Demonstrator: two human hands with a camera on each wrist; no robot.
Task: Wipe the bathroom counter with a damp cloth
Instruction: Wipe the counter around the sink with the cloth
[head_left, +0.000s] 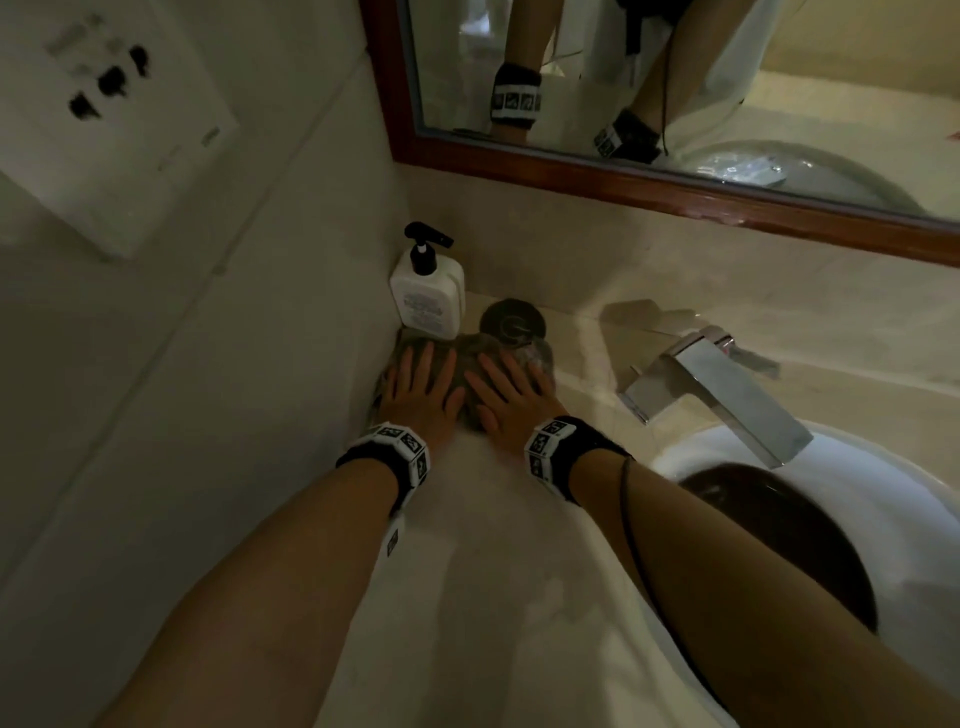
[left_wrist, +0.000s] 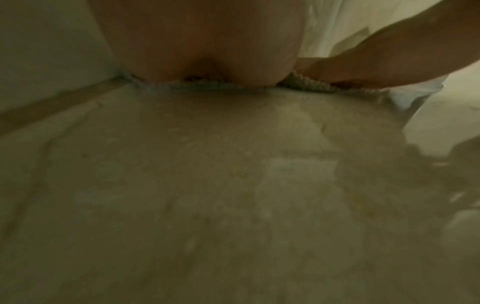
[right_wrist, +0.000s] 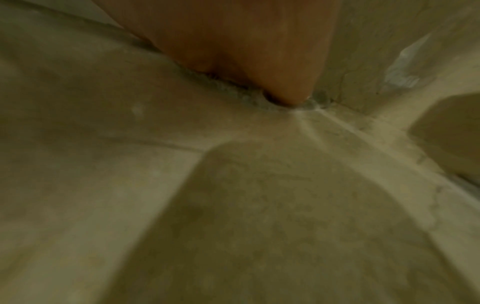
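A grey cloth lies flat on the pale marble counter in the far left corner. My left hand and right hand press on it side by side, palms down with straight fingers. In the left wrist view the heel of my left hand sits on the cloth's knobbly edge, with the right hand beside it. The right wrist view shows my right hand on the cloth's edge over the counter.
A white pump bottle stands in the corner just beyond the cloth, with a dark round lid or container beside it. A chrome faucet and white basin lie right. A wood-framed mirror hangs behind; a wall is left.
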